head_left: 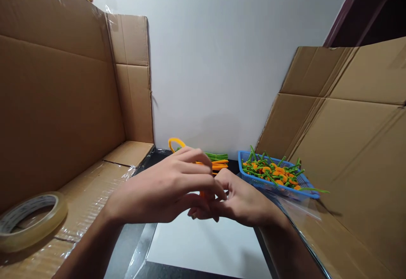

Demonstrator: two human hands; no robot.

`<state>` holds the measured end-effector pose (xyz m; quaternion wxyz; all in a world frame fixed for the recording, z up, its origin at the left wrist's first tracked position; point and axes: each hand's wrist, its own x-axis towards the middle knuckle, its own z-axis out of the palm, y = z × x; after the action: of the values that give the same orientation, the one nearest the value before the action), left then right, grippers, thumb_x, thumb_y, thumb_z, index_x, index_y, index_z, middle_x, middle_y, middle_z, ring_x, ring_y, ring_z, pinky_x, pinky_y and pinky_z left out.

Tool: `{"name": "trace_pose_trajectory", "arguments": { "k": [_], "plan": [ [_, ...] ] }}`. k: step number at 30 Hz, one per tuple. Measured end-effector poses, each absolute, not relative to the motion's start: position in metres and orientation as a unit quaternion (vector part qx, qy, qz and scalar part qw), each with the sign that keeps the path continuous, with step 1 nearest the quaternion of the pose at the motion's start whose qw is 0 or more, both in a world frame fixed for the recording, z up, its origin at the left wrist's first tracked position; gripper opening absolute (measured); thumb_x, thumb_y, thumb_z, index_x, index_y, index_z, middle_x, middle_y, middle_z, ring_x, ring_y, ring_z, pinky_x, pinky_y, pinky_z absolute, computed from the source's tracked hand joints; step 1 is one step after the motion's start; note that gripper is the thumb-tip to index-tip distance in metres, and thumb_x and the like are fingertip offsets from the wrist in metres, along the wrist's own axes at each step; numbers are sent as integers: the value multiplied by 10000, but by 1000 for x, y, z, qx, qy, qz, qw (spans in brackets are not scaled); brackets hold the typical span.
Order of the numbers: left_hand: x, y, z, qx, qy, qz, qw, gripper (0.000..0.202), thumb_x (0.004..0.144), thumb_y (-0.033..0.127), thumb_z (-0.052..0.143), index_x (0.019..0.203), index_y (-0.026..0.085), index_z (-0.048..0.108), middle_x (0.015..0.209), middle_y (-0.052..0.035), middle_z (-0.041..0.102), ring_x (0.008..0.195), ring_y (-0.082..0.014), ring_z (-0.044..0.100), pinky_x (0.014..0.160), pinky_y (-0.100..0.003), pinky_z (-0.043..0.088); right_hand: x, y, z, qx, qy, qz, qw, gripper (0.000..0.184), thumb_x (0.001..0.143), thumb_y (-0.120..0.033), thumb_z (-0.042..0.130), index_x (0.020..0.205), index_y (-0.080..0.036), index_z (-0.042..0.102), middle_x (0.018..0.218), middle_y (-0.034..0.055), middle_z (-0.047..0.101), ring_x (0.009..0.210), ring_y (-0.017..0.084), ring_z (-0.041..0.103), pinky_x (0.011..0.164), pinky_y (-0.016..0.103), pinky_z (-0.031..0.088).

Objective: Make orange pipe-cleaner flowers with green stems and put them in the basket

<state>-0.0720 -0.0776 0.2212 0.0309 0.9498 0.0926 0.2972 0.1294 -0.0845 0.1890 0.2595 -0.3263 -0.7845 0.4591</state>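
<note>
Plainly, head view: one orange strip [176,140], its loop rising behind the left hand [161,186], more orange showing between the hands over the white sheet [206,245]. Left fingers: pinched narrowly, apparently on the strip. Right hand [245,198]: curled against them; its hold cannot be told. Handling, as judged: light, soft, springy, easily kinked; best taken near an end. Obscured: fingertips, strip ends, whether both orange parts join; bundled stems [217,157], partly covered.
</note>
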Motion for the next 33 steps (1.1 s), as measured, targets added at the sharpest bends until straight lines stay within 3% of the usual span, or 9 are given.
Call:
{"name": "trace_pose_trajectory", "arguments": {
  "k": [2, 5, 9, 14, 21, 28, 31, 33],
  "plan": [
    [-70, -80, 222, 917, 110, 384, 2, 190, 921, 183, 630, 1105, 227, 652, 1010, -41, 704, 1053, -185, 570, 950, -328, 441, 127, -87, 190, -339, -776, 431, 312, 313, 776, -454, 776, 653, -169, 738, 563, -21, 610, 564, 106, 538, 528, 227, 418],
    [-70, -84, 223, 854, 150, 498, -34, 142, 895, 258, 678, 1016, 195, 638, 952, -46, 688, 957, -184, 594, 875, -328, 473, 123, -94, 193, -350, -747, 378, 420, 272, 793, -424, 768, 675, -180, 751, 671, 15, 691, 660, 135, 608, 607, 245, 485],
    [-72, -86, 221, 873, 206, 441, -40, 243, 814, 335, 771, 939, 193, 619, 871, -8, 667, 808, -149, 593, 707, -274, 479, 122, -103, 198, -345, -710, 316, 527, 140, 815, -336, 762, 778, -202, 779, 767, 33, 725, 761, 167, 662, 695, 266, 534],
    [-67, -81, 213, 881, 180, 426, -99, 61, 926, 229, 638, 964, 182, 636, 879, -20, 694, 784, -130, 632, 685, -248, 510, 127, -104, 200, -359, -721, 249, 538, 69, 792, -280, 792, 827, -222, 805, 759, 27, 734, 692, 152, 658, 638, 246, 514],
    [-53, -66, 199, 822, 94, 502, -253, 143, 904, 79, 612, 1029, 132, 657, 919, -76, 746, 803, -171, 690, 680, -294, 570, 134, -94, 197, -337, -715, 240, 563, 113, 814, -300, 773, 897, -232, 809, 810, 40, 757, 726, 165, 671, 664, 267, 530],
    [-43, -52, 191, 771, 125, 595, -189, 93, 846, 62, 690, 886, 144, 668, 839, -35, 744, 738, -124, 665, 677, -240, 551, 143, -94, 205, -336, -780, 108, 517, 212, 913, -267, 639, 1075, -263, 775, 1000, 72, 768, 894, 202, 694, 796, 335, 553],
    [-42, -52, 190, 774, 142, 588, -187, 92, 853, 65, 679, 856, 154, 655, 811, -25, 731, 703, -115, 636, 656, -233, 531, 144, -96, 207, -368, -774, 131, 499, 251, 954, -329, 575, 1107, -262, 762, 1050, 78, 764, 967, 217, 690, 844, 362, 552],
    [-41, -52, 189, 784, 143, 573, -191, 104, 866, 55, 653, 859, 159, 648, 810, -25, 727, 704, -117, 625, 654, -236, 521, 144, -95, 207, -399, -753, 157, 499, 241, 927, -379, 619, 1054, -248, 777, 1030, 78, 768, 945, 221, 701, 832, 360, 560]
  ]
}}
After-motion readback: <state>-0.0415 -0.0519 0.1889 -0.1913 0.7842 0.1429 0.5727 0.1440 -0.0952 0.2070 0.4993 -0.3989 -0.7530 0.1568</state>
